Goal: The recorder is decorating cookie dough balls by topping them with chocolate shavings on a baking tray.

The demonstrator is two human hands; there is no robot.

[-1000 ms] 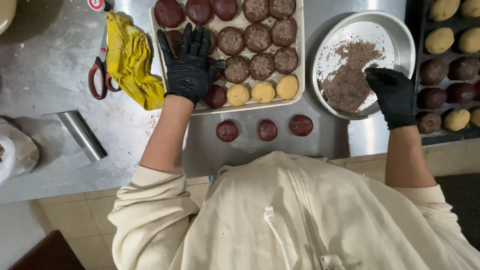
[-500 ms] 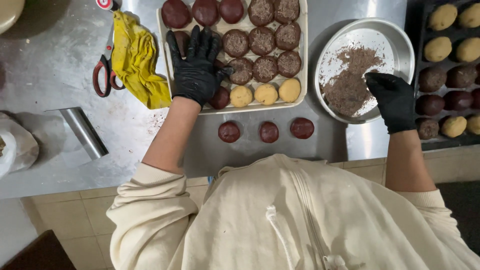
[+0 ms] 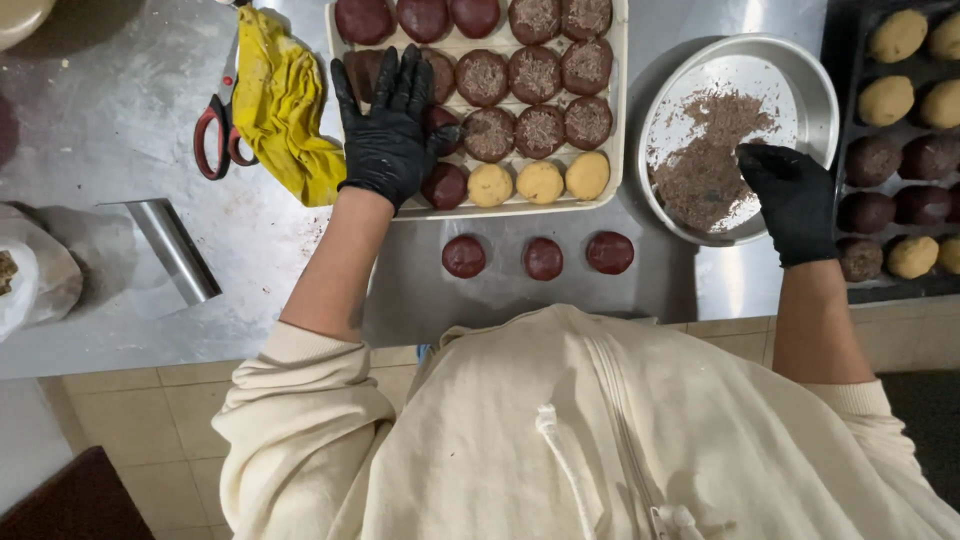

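Observation:
My left hand (image 3: pixel 390 130), in a black glove, lies flat with fingers spread over the near left part of a white tray (image 3: pixel 618 110) holding several dark and pale round sweets. My right hand (image 3: pixel 790 195), also gloved, rests on the near rim of a round metal pan (image 3: pixel 815 90) with brown chocolate shavings (image 3: pixel 705 165), fingers curled into the shavings; whether it holds anything is hidden. Three dark chocolate balls (image 3: pixel 543 257) sit in a row on the steel counter just in front of the tray.
A yellow cloth (image 3: pixel 280 100) and red-handled scissors (image 3: pixel 215 135) lie left of the tray. A metal tube (image 3: pixel 172 248) and a plastic bag (image 3: pixel 35 275) lie at the near left. A dark tray (image 3: pixel 850 290) with pale and dark balls stands at the right edge.
My left hand stays spread on the tray's near left corner, and my right hand stays at the pan's near edge. The view has shifted slightly.

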